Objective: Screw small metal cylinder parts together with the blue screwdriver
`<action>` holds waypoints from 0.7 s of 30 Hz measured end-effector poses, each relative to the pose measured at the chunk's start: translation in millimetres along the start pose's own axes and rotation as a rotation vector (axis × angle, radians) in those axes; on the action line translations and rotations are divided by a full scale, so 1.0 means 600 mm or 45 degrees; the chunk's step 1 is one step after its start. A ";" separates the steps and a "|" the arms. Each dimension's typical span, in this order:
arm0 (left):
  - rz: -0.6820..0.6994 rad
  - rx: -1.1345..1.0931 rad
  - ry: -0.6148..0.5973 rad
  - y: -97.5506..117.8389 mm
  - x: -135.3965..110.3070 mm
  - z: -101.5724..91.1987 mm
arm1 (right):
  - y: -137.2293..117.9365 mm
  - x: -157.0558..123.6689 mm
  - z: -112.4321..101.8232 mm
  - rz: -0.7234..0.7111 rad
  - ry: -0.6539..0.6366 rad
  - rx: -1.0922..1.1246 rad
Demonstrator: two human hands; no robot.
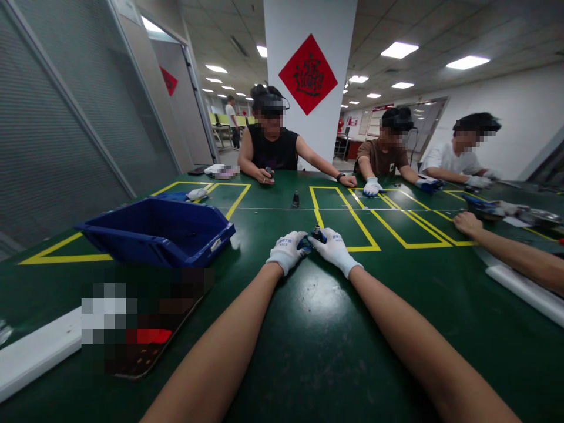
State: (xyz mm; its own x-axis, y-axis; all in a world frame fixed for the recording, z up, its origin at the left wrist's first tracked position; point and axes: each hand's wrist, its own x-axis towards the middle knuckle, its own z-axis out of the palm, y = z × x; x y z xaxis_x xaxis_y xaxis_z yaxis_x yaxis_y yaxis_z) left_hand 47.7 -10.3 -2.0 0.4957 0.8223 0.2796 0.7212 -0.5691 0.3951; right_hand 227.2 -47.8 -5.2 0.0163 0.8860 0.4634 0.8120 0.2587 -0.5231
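White knit gloves cover both hands, which meet far out on the green table (308, 329) with both arms stretched forward. The left hand (287, 251) and the right hand (335, 248) close from either side on one small part (316, 234), held just above the tabletop between the fingertips. The part is dark, nearly black, with a short stub standing up from its top and a trace of blue at its sides. Most of it is hidden by the gloved fingers, and it is too small to make out its shape or what it is made of. Whether it touches the table cannot be told.

Just beyond the hands run yellow lines (365, 232) taped into rectangles. A second small dark piece (295, 200) stands upright on the table farther off, well apart from the hands. To the left sits a blue bin (158, 232), tilted so its open side faces the viewer; its inside is dark and its contents cannot be seen. Nearer on the left lies a flat device (145, 329), mostly blurred out, beside a white strip (35, 352) cut off by the frame edge.

At the right edge a bare forearm (511, 252) of another person rests on the table. Three more people sit along the far side, two of them in gloves, each with hands on small items too distant to identify.
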 end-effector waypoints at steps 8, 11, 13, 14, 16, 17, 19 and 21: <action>-0.056 0.017 -0.070 0.005 -0.002 -0.014 | -0.034 0.013 0.008 -0.100 0.110 0.224; -0.031 0.025 -0.069 0.008 -0.004 -0.016 | -0.039 0.010 0.005 -0.039 0.101 0.280; 0.005 0.027 -0.057 0.008 -0.005 -0.017 | -0.040 0.010 0.004 0.021 0.091 0.309; 0.015 0.028 -0.052 0.009 -0.007 -0.017 | -0.039 0.011 0.004 0.050 0.091 0.320; 0.027 0.025 -0.044 0.010 -0.009 -0.019 | -0.036 0.013 0.003 0.106 0.117 0.332; 0.030 0.022 -0.037 0.011 -0.010 -0.020 | -0.034 0.015 0.002 0.133 0.141 0.332; 0.042 0.015 -0.020 0.013 -0.012 -0.021 | -0.029 0.018 0.002 0.173 0.173 0.327; 0.055 0.011 -0.016 0.016 -0.013 -0.023 | -0.026 0.020 0.002 0.160 0.126 0.328</action>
State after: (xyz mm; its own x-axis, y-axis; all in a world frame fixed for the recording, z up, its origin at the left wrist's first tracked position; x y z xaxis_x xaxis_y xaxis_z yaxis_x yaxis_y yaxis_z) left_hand 44.4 -22.2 11.6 0.5326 0.7967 0.2855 0.7030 -0.6043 0.3750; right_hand 214.1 -40.8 7.8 0.1744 0.8787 0.4443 0.6256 0.2496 -0.7392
